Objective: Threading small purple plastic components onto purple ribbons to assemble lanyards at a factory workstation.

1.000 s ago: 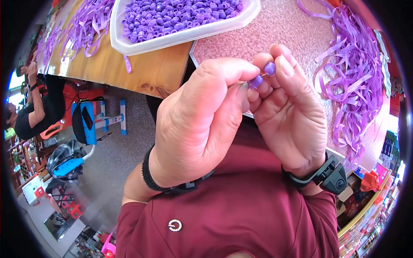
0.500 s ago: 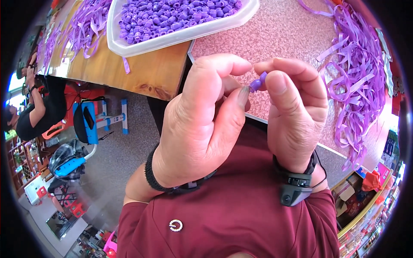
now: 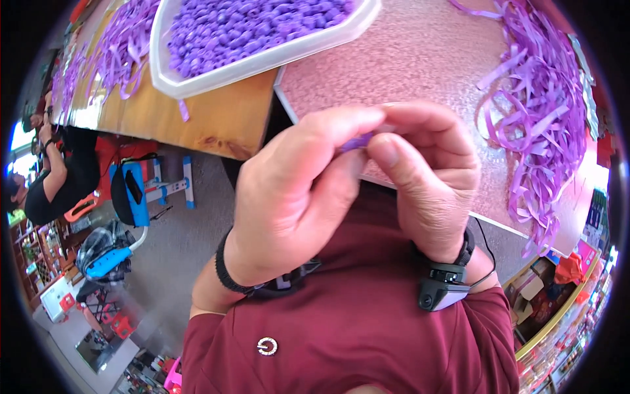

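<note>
A small purple plastic piece (image 3: 356, 142) is pinched between my two hands above the front edge of the pink table. My left hand (image 3: 289, 197) is closed on it with thumb and forefinger, partly hiding it. Thumb and curled fingers of my right hand (image 3: 430, 174) close on its other end, and the fingertips of both hands meet there. The exact shape of the piece is blurred and covered. Beyond my left hand is a white plastic tray (image 3: 216, 87) holding many small purple plastic pieces (image 3: 249, 33) of similar colour.
Purple ribbons (image 3: 541, 131) lie heaped on the right of the pink table (image 3: 420, 59). More ribbons (image 3: 128, 49) hang over the wooden table (image 3: 197, 121) at left. Another person (image 3: 62, 167) is at far left, near a blue-padded stand (image 3: 134, 194). An open box (image 3: 535, 289) stands at lower right.
Both hands have moved slightly left and closer together, now touching at the fingertips. The purple piece, clearly visible before between the fingertips, is now mostly covered. The view has shifted a little.
</note>
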### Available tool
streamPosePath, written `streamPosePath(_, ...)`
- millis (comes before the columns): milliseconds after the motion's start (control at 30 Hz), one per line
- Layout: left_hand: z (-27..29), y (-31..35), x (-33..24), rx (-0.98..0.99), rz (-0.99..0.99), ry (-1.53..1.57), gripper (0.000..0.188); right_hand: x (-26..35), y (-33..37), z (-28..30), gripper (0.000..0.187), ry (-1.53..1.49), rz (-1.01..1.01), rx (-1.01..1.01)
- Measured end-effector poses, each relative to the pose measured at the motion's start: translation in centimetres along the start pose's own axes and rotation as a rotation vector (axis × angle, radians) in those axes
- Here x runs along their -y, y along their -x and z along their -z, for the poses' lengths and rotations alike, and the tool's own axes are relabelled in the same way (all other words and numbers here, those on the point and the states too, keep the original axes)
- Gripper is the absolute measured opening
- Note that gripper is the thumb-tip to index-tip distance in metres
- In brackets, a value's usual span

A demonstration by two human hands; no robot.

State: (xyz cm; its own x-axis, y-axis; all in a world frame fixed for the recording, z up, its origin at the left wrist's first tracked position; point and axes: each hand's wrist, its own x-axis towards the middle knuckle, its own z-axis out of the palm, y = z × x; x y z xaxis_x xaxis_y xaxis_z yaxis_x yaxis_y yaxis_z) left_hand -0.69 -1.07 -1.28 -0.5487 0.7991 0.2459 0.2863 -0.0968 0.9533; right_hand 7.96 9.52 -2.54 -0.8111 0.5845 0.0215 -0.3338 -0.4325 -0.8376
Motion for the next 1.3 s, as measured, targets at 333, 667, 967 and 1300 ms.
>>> streamPosePath(333,1.4,0.8,0.4,-0.122,0.108,-0.215,0.022,4.5,-0.9,5.7,0.028,1.388,0.523,-0.025)
streamPosePath(667,1.5,0.6,1.0,-0.031,0.134,-0.206,0.022,7.8,-3.7,9.3,0.034,2.012,0.484,0.048)
streamPosePath(967,1.9,0.8,1.3,-0.034,0.139,-0.204,0.022,4.6,0.0,5.1,0.045,1.923,0.308,0.337)
streamPosePath(1300,1.8,0.9,1.2,-0.019,0.184,-0.194,0.022,3.7,0.9,7.4,0.033,1.487,0.5,0.689)
